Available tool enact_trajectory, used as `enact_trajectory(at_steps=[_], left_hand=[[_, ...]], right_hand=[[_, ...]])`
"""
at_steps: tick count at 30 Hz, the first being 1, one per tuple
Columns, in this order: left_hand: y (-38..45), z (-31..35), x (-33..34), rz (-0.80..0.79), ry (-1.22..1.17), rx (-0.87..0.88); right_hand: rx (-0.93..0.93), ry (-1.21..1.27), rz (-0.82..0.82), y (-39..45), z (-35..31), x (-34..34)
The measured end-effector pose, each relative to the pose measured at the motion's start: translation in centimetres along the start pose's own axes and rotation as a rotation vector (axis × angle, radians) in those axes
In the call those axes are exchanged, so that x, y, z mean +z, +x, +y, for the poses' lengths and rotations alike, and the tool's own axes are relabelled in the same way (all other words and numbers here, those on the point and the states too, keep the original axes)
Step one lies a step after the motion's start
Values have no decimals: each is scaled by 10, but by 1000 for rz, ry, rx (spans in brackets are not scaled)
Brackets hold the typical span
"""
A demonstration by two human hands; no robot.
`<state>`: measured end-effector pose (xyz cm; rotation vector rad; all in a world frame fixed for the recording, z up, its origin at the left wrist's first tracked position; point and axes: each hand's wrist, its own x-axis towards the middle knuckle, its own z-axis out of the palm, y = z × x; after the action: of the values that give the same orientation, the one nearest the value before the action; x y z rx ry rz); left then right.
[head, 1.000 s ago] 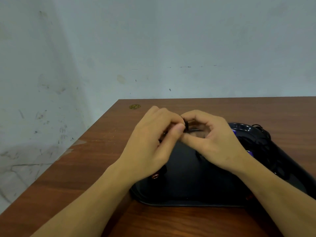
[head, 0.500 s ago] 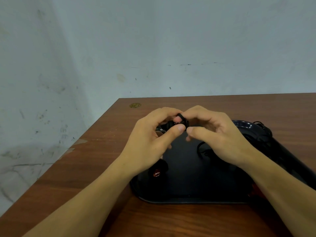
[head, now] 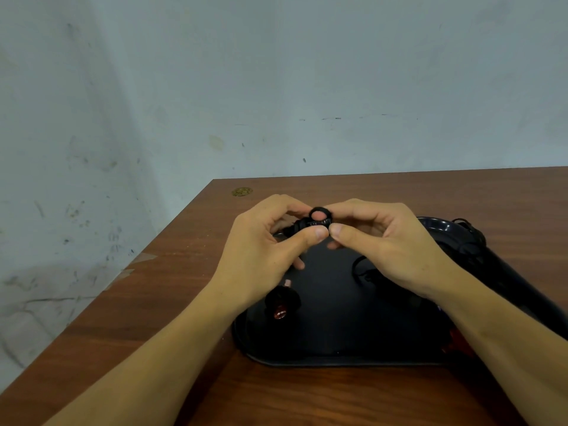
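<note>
While both hands meet above the far end of the tray, the left hand (head: 261, 253) curls round a small black part (head: 309, 224), with its thumb tip pressed on the near side and its fingers wrapped over the far side. The right hand (head: 390, 247) pinches the ring-shaped end of the same part between thumb and forefinger, and its other fingers are loosely curled beneath. The two thumb tips lie just beside each other. The part is held in the air, above the far left portion of the black tray (head: 307, 362).

Fingers hide most of the part, and a pink fingertip shows through its ring. It may be two pieces joined, but the dim view does not settle that. The right forearm covers the tray's right side. A long dark object (head: 522, 290) beyond it runs off the frame's right edge.

The tray lies on the brown bench (head: 138, 287). In it a black knob (head: 281, 301) with a reddish end sits near the left rim, just beside the left wrist. A thin black cable (head: 356, 269) loops out from under the right hand. A red scrap (head: 458, 341) shows at the near right corner, mostly hidden. A small brass disc (head: 242, 191) lies at the bench's far left corner, well apart from the tray.
</note>
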<state>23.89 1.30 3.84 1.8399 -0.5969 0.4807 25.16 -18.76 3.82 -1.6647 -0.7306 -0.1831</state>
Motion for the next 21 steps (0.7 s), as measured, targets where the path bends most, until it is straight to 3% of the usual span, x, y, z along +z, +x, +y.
enact_trajectory(at_steps=[12, 21], left_hand=[[-4, 6, 6, 10, -11, -48], [-1, 10, 9, 14, -259, -89]], right_hand=[[-15, -74, 106, 0, -3, 2], [-172, -289, 171, -2, -3, 8]])
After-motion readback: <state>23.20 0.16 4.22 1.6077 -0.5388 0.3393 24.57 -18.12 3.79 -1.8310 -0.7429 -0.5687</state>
